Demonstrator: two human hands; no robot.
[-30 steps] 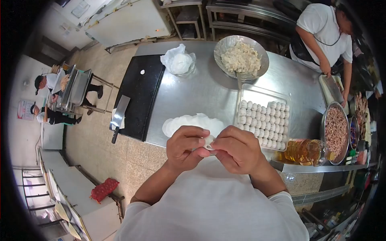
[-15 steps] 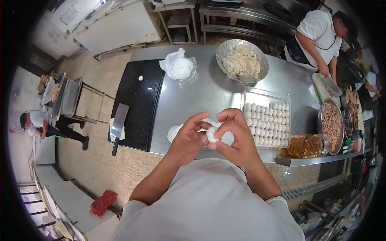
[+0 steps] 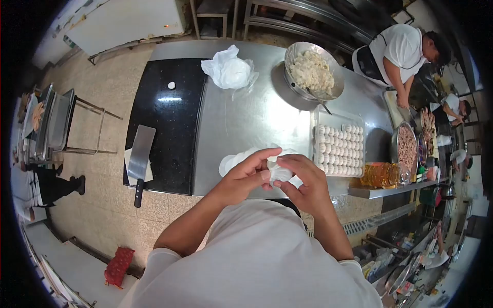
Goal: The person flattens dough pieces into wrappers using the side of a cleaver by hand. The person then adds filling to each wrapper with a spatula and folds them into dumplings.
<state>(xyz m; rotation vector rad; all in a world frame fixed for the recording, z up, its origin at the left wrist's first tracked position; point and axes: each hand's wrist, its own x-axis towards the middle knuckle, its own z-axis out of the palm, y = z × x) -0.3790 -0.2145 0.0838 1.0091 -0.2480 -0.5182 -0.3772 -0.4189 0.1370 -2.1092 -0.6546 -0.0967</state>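
In front of my chest, both hands pinch a small white dumpling (image 3: 279, 175) with thin, gathered dough. My left hand (image 3: 246, 177) closes on its left side with thumb and fingers. From the right, the fingertips of my right hand (image 3: 305, 179) press its dough edge. Fingers partly hide the dumpling. Just beyond my left hand lie white dough wrappers (image 3: 233, 160) on the steel table. A clear tray (image 3: 363, 149) to the right holds rows of pleated white dumplings (image 3: 339, 149). Behind it stands a metal bowl (image 3: 336, 64) of pale filling (image 3: 310, 72) with a utensil handle over its rim.
A cleaver (image 3: 141, 154) lies on the black board (image 3: 172, 118), near a small dough piece (image 3: 171, 85). A white plastic bag (image 3: 228, 66) sits behind. Right are an oil bottle (image 3: 382, 174) and a bowl of chopped meat (image 3: 405, 149). A co-worker (image 3: 403, 54) bends over a cutting board.
My view has shifted, and I see more of the right side. Both hands have come closer together around the dumpling, and its dough now looks more spread out between my fingers.
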